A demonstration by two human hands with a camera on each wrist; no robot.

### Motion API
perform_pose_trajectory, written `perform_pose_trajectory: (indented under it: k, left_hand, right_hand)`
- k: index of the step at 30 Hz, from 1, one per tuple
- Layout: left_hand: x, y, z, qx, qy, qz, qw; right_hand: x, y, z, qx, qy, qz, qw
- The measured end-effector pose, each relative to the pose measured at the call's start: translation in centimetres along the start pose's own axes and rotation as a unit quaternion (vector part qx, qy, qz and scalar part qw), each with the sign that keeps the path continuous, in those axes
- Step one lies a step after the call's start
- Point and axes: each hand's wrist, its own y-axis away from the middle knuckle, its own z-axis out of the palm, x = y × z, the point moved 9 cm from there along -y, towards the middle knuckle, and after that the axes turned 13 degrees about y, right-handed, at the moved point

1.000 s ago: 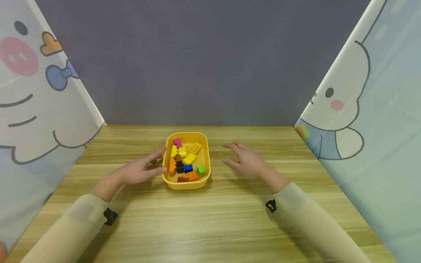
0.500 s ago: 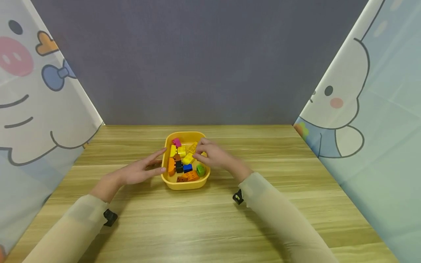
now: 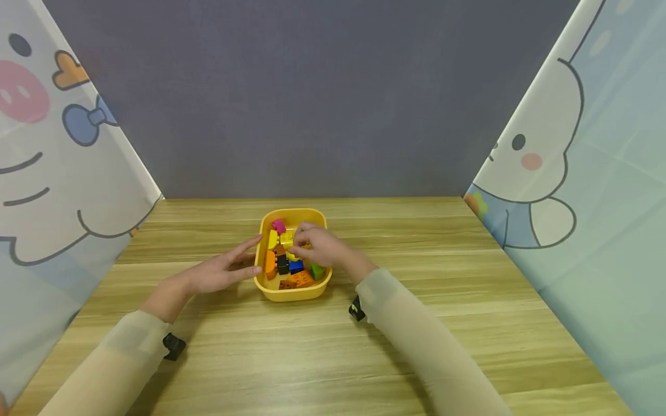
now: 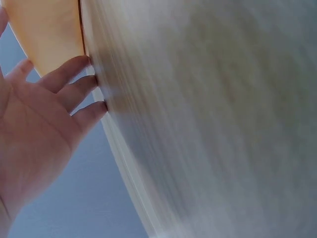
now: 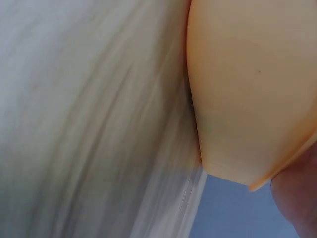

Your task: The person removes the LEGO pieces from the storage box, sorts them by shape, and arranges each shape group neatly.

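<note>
A yellow plastic bin (image 3: pixel 293 296) holds several toy building bricks. My left hand (image 3: pixel 215 274) has its fingers spread against the bin's left wall; in the left wrist view its fingertips rest on the table beside the bin. Over the bin's right rim reaches my right hand (image 3: pixel 322 248), fingers bent down among the bricks, close to a yellow brick (image 3: pixel 293 256). I cannot tell whether they pinch it. A blue brick (image 3: pixel 296 266), a black brick (image 3: pixel 282 264) and a green brick (image 3: pixel 317 270) lie close by. The right wrist view mostly shows the bin's outer wall (image 5: pixel 252 89).
Inside the bin are also a pink brick (image 3: pixel 278 226), an orange curved brick (image 3: pixel 271 264) and an orange brick (image 3: pixel 300 279). The bin stands on a wood-grain table (image 3: pixel 260 358). Behind is a dark grey panel (image 3: pixel 312 104), with cartoon-printed cloths (image 3: pixel 598 202) at both sides.
My right hand has moved left from beside the bin, over its rim and down among the bricks, its fingers bending. The left hand has stayed at the bin's left wall.
</note>
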Motion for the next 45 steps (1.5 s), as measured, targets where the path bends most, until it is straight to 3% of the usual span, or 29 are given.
perform_pose_trajectory:
  k: [14,24,45]
  left_hand:
    - [0.4,-0.1,-0.2,-0.008,0.026,0.002,0.9996]
    - [0.4,0.0,-0.2,-0.010,0.034,0.004,0.9994]
    - [0.4,0.0,0.6,-0.009,0.033,0.000,0.9994]
  right_hand:
    - [-0.8,0.0,0.6,-0.024,0.100,-0.003,0.995]
    - [-0.1,0.0,1.5,-0.071,0.095,0.022,0.993]
    - [-0.4,0.4,2.3,-0.096,0.158,0.008,0.983]
